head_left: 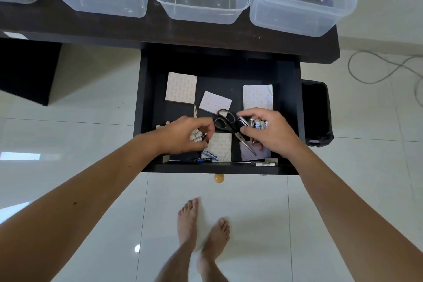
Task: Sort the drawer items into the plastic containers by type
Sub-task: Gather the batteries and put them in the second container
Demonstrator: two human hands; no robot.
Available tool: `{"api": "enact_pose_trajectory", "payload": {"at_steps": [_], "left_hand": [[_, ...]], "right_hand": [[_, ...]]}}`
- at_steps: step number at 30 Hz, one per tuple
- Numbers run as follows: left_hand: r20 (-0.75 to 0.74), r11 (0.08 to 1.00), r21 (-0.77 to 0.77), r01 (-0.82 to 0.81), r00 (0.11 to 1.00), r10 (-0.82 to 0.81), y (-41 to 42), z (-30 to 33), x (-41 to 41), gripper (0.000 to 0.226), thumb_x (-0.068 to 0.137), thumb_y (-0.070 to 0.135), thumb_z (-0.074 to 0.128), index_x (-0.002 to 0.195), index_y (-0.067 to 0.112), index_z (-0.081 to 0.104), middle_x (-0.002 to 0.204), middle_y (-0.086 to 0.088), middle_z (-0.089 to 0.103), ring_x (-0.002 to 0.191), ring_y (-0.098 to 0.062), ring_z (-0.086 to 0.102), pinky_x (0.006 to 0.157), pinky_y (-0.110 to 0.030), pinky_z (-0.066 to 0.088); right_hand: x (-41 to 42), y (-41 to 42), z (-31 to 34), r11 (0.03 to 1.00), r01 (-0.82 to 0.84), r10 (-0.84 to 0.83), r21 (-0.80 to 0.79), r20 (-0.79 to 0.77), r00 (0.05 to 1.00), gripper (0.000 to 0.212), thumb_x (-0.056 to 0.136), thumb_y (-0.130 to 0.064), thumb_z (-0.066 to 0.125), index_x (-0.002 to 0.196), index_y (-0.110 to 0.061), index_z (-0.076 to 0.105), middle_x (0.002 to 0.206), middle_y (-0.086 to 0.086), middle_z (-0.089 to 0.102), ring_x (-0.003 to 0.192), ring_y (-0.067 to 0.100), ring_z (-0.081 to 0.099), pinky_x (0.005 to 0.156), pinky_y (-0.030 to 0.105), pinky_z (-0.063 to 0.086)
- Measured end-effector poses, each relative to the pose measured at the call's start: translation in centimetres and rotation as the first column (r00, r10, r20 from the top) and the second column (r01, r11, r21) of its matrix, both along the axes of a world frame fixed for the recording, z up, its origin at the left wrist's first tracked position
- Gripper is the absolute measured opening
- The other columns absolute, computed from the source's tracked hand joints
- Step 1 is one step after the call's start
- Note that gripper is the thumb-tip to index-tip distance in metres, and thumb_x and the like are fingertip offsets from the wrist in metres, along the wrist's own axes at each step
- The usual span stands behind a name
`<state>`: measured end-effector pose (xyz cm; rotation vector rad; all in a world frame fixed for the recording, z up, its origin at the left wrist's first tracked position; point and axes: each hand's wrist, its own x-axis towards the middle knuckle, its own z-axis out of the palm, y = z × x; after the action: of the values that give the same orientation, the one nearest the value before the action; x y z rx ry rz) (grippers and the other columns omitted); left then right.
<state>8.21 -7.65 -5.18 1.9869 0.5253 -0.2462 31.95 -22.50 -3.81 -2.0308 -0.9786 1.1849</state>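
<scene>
The black drawer [146,103] stands pulled out below the dark desk. Both hands are inside it. My left hand [183,135] is closed on a bunch of small white batteries [196,137]. My right hand [272,133] grips several batteries [251,123], one of them black. Black-handled scissors [225,121] lie between the hands, blades partly under my right hand. Patterned paper pads [181,87] [215,102] [258,96] [220,145] lie on the drawer floor. On the desk stand three clear plastic containers [96,4] [201,7] [299,14], with nothing inside.
A Teknox packet [211,155] and a blue pen-like item [203,160] lie at the drawer's front edge, with a small metal object [263,163] at front right. A black bin [317,112] stands right of the drawer. A cable [377,68] lies on the white tiles.
</scene>
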Motion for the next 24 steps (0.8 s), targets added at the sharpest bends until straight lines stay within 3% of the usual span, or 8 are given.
{"api": "enact_pose_trajectory", "payload": {"at_steps": [3,7,12,15,18,21,22,24], "left_hand": [[-0.039,0.994,0.06,0.093,0.995,-0.091,0.1,-0.4,0.0,0.02,0.091,0.034,0.081,0.099,0.036,0.062,0.1,0.014,0.07,0.096,-0.005,0.064,0.082,-0.03,0.052],[-0.114,0.959,0.187,0.213,0.974,-0.194,-0.1,-0.6,0.2,0.024,0.088,0.043,0.081,0.095,0.038,0.058,0.099,0.017,0.066,0.094,-0.006,0.057,0.079,-0.033,0.047],[-0.147,0.89,0.329,0.317,0.948,-0.283,-0.5,-0.7,0.8,0.032,0.093,0.045,0.075,0.124,0.038,0.069,0.112,0.012,0.065,0.102,-0.006,0.053,0.083,-0.024,0.038],[-0.126,0.904,0.323,0.282,0.959,-0.254,-0.5,-0.9,0.9,0.026,0.095,0.043,0.074,0.12,0.035,0.074,0.108,0.011,0.065,0.104,-0.011,0.06,0.085,-0.027,0.045],[-0.109,0.938,0.26,0.229,0.972,-0.207,-0.4,-0.8,0.6,0.023,0.095,0.041,0.074,0.116,0.032,0.075,0.106,0.013,0.062,0.102,-0.008,0.056,0.094,-0.036,0.051],[-0.075,0.966,0.217,0.143,0.989,-0.13,-0.3,-0.8,0.3,0.022,0.094,0.042,0.075,0.114,0.031,0.074,0.108,0.011,0.063,0.105,-0.009,0.057,0.098,-0.039,0.05],[-0.066,0.974,0.201,0.104,0.994,-0.092,-0.1,-0.6,0.1,0.022,0.094,0.043,0.075,0.113,0.031,0.074,0.108,0.011,0.062,0.105,-0.009,0.057,0.098,-0.039,0.05],[-0.045,0.988,0.153,0.007,0.999,0.0,0.2,-0.2,-0.3,0.019,0.093,0.04,0.077,0.11,0.031,0.075,0.108,0.012,0.062,0.104,-0.008,0.058,0.097,-0.037,0.051]], "right_hand": [[-0.1,0.1,-0.2,1.0,0.011,-0.012,-0.009,-0.079,0.997,0.023,0.088,-0.016,0.086,0.106,-0.03,0.082,0.096,0.004,0.08,0.064,0.039,0.074,0.057,0.04,0.062],[-0.4,0.2,0.6,0.999,0.005,-0.012,-0.039,-0.193,0.981,0.022,0.086,-0.011,0.088,0.106,-0.018,0.081,0.086,0.016,0.078,0.068,0.029,0.075,0.054,0.034,0.06],[-0.7,0.4,0.7,0.995,-0.044,0.024,-0.091,-0.212,0.977,0.021,0.083,-0.005,0.089,0.098,-0.005,0.074,0.077,0.018,0.074,0.064,0.026,0.072,0.052,0.035,0.06],[-0.8,0.3,0.7,0.989,-0.077,0.049,-0.125,-0.213,0.976,0.023,0.083,-0.007,0.09,0.096,-0.005,0.071,0.076,0.02,0.076,0.06,0.025,0.072,0.052,0.034,0.059],[-0.9,0.4,0.8,0.988,-0.098,0.073,-0.117,-0.199,0.977,0.024,0.082,-0.008,0.09,0.096,-0.007,0.072,0.083,0.017,0.077,0.071,0.028,0.076,0.056,0.034,0.06],[-1.0,0.6,1.2,0.979,-0.176,0.163,-0.106,-0.121,0.979,0.032,0.082,-0.016,0.091,0.109,-0.027,0.078,0.104,0.0,0.072,0.082,0.025,0.075,0.066,0.024,0.061],[-1.0,0.6,1.2,0.975,-0.193,0.177,-0.109,-0.143,0.974,0.036,0.083,-0.017,0.091,0.113,-0.034,0.079,0.106,-0.004,0.071,0.082,0.026,0.076,0.068,0.028,0.064],[-1.1,0.8,1.1,0.974,-0.183,0.154,-0.13,-0.203,0.967,0.032,0.085,-0.015,0.088,0.109,-0.035,0.082,0.101,0.009,0.077,0.075,0.032,0.075,0.071,0.044,0.067]]}}
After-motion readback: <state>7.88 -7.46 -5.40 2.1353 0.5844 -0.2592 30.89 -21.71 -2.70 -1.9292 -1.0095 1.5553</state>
